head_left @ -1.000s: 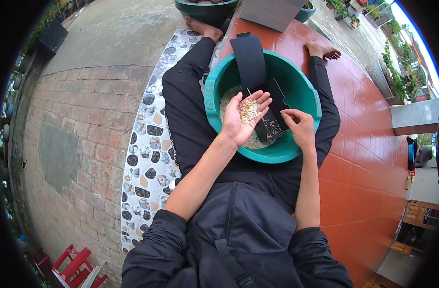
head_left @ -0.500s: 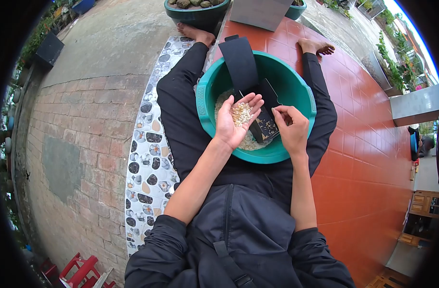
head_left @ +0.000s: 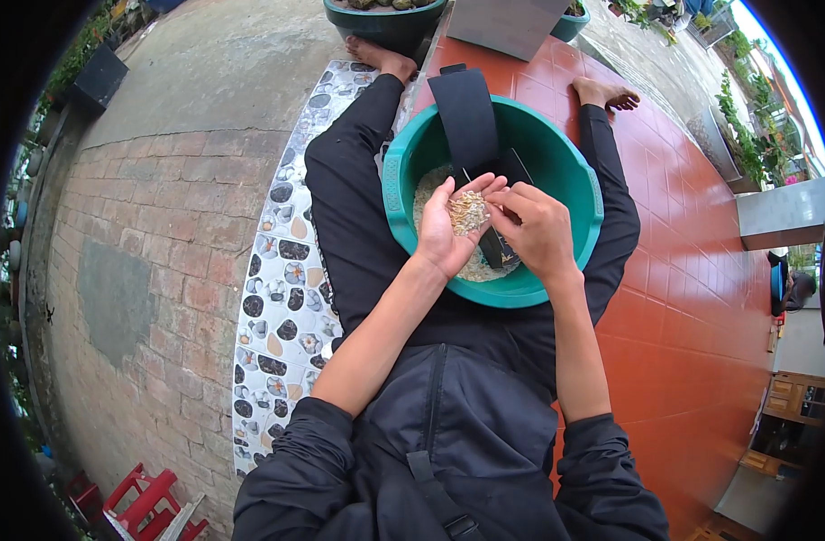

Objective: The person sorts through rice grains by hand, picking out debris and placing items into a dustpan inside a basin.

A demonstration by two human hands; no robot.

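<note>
Palm up and cupped, my left hand (head_left: 441, 236) carries a small heap of pale grains (head_left: 469, 213). My right hand (head_left: 537, 225) is at the heap's right edge, thumb and fingertips pinched together; whatever they may grip is too small to see. Both hands are above a green basin (head_left: 556, 290) between my legs. Whitish grains (head_left: 481, 269) lie in its bottom. A black strap-like piece (head_left: 466, 117) leans over the far rim. A dark open box (head_left: 495, 251) with a few grains on it is partly hidden under my hands.
Beyond the basin stand a grey block (head_left: 505, 22) and a dark green pot of stones (head_left: 385, 25). Red tiles (head_left: 674, 343) spread to the right, brick paving (head_left: 178, 207) to the left. A red plastic stool (head_left: 142, 500) is at the lower left.
My right hand has moved left from beside the box to the grains in my left palm, covering much of the box. My left hand still cups the heap.
</note>
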